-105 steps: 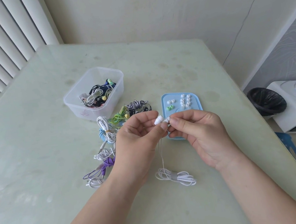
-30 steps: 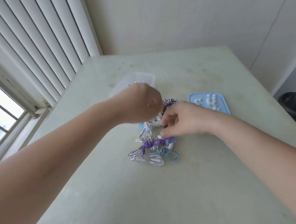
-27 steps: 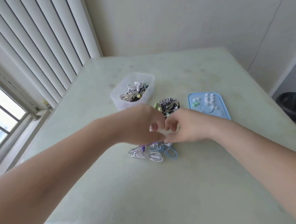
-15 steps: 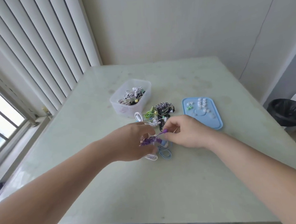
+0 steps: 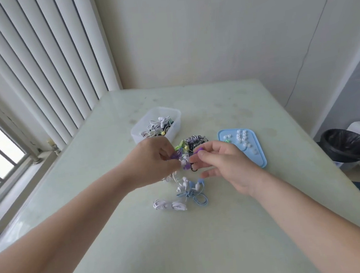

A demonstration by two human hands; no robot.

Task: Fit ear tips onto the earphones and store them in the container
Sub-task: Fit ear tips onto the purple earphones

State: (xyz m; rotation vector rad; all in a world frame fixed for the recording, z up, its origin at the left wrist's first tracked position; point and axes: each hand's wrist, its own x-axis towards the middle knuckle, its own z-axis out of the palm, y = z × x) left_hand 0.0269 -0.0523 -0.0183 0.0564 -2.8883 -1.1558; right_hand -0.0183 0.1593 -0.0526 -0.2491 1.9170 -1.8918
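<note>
Stretches both bare forearms over the pale green table (image 5: 207, 243), the left from 8 o'clock, the right from 4 o'clock, meeting near its middle. Grips a purple earphone set (image 5: 178, 156) in the left hand (image 5: 153, 163): knuckles up, fingers curled down round the bunched cord, thumb closing in beneath. Pinches one purple earbud (image 5: 198, 150) between thumb and forefinger of the right hand (image 5: 223, 165), palm turned leftward, the other three fingers loosely spread and touching nothing. Holds bud and bundle just beside each other, raised off the table. Cannot tell whether a tip sits on that bud.

At 11 o'clock from the hands, a clear container (image 5: 139, 135) with coiled earphones inside. At 2 o'clock, a blue tray (image 5: 261, 157) carrying rows of white ear tips (image 5: 243, 138). Between container and tray, just past the fingertips, a black-and-white striped set (image 5: 193, 139) and a green set (image 5: 179, 147). At 6 o'clock, on the table beneath the hands, a white coil (image 5: 170, 204) and a pale blue set (image 5: 194, 195) touching it. Well off at 3 o'clock, beyond the table's edge, a black-lined bin (image 5: 347, 146).
</note>
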